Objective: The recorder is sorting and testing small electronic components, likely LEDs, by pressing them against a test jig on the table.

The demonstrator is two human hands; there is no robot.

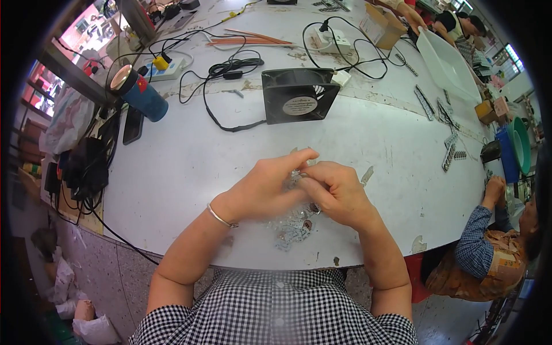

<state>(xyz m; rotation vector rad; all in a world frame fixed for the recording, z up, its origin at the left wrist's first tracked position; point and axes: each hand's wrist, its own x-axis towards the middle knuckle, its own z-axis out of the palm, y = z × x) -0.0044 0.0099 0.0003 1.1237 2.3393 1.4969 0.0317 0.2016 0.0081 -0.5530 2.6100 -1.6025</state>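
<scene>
Left hand (pixel 261 187): motion-blurred, palm turned inward, fingers loosely spread, index stretched past the right fingertips; can't tell if it has hold of anything. Between hands: small shiny bits (pixel 295 176) by the fingertips, mostly covered; can't tell if gripped or lying on the table behind. Pile of small silvery pieces (pixel 293 231): on the white table (pixel 172 190), directly below the pinch in view, i.e. on the person's side of it, between the two wrists. Pile spreads lengthwise, slanting from upper right to lower left; single pieces too small to give an axis. Black fan (pixel 300 96) stands well apart, beyond both hands. Right hand (pixel 339 192): thumb and index nearly closed in a pinch, other fingers curled; contents hidden, can't tell. Right is the nearer hand, its curled fingers just beside the pile's upper end.
</scene>
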